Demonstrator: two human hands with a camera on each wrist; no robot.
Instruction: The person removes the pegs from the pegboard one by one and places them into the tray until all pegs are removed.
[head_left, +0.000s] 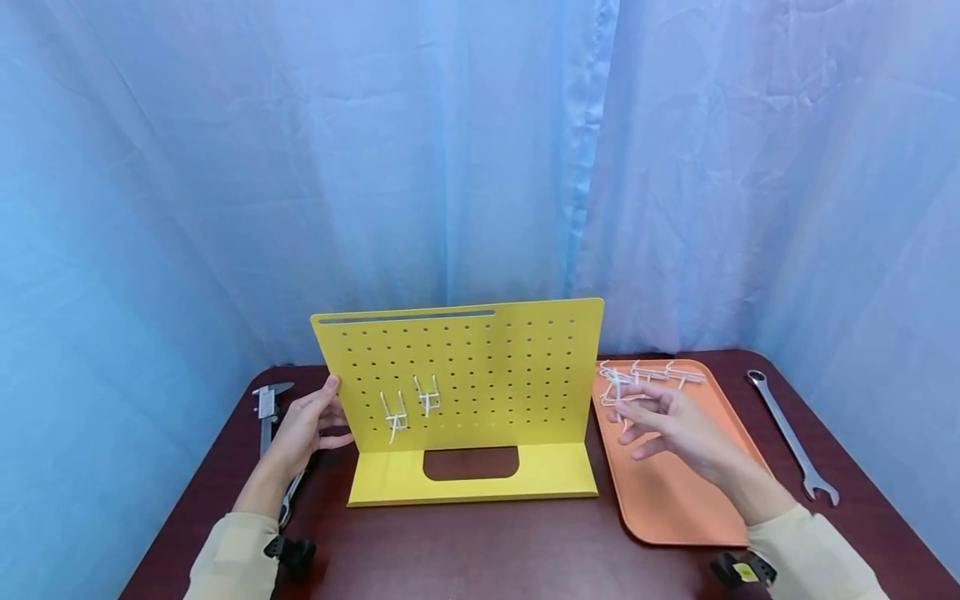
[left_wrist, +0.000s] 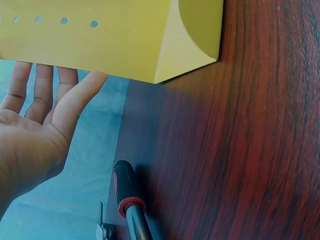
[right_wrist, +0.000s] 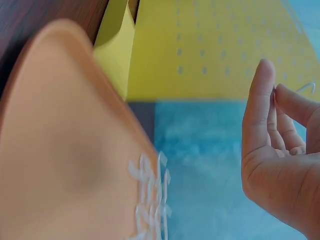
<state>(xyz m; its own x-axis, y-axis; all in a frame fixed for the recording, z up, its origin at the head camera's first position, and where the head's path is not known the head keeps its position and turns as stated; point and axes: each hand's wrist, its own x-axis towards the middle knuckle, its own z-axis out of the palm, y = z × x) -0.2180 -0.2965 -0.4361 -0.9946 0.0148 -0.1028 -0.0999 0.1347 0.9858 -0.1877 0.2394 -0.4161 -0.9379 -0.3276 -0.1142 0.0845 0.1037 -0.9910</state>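
Note:
A yellow pegboard point(head_left: 465, 375) stands on its folded base, with two white wire hooks, a lower hook point(head_left: 395, 412) and an upper hook point(head_left: 427, 395), fitted at its left part. My left hand point(head_left: 307, 421) holds the board's left edge; in the left wrist view its fingers go behind the edge and the thumb tip lies at the front. Over the tray's left side, my right hand point(head_left: 667, 421) pinches a white pegboard hook point(head_left: 617, 390) between thumb and index finger. In the right wrist view the fingers mostly hide it; one bent end point(right_wrist: 307, 88) shows.
An orange tray point(head_left: 682, 508) to the right bears several white hooks point(head_left: 660, 372) at its far end. A combination wrench point(head_left: 795, 437) lies beyond it. At the left are a caliper point(head_left: 266, 408), another wrench point(head_left: 288, 500) and a black-and-red-handled tool point(left_wrist: 129, 187). Curtains point(head_left: 450, 167) stand behind.

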